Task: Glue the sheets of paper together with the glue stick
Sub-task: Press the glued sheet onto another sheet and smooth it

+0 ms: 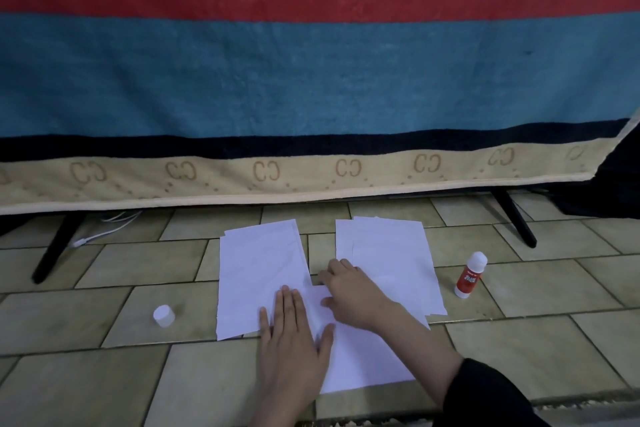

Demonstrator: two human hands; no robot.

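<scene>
The person kneels or sits at a tiled floor [519, 340] with three groups of white paper laid out. The left hand [291, 340] lies flat, fingers straight and together, pressing on the near sheet [363, 357] where it overlaps the left stack [259, 270]. The right hand [349, 295] rests with fingers spread and lightly bent over the near edge of the right stack [391, 253] and the top of the near sheet; neither hand holds anything.

The glue stick [470, 276] stands upright on the floor, long axis vertical, just beside the right stack's right edge and apart from it. It lies to the right of both hands, the right hand being the nearer. Its cap [163, 315] sits well apart on the left, nearer the left hand (the white tip still looks domed, so whether it is uncapped cannot be told).

Judgement: the sheets are being pressed or aligned. Open floor lies between the right hand and the stick; a covered stand's leg [512, 218] lies beyond.
</scene>
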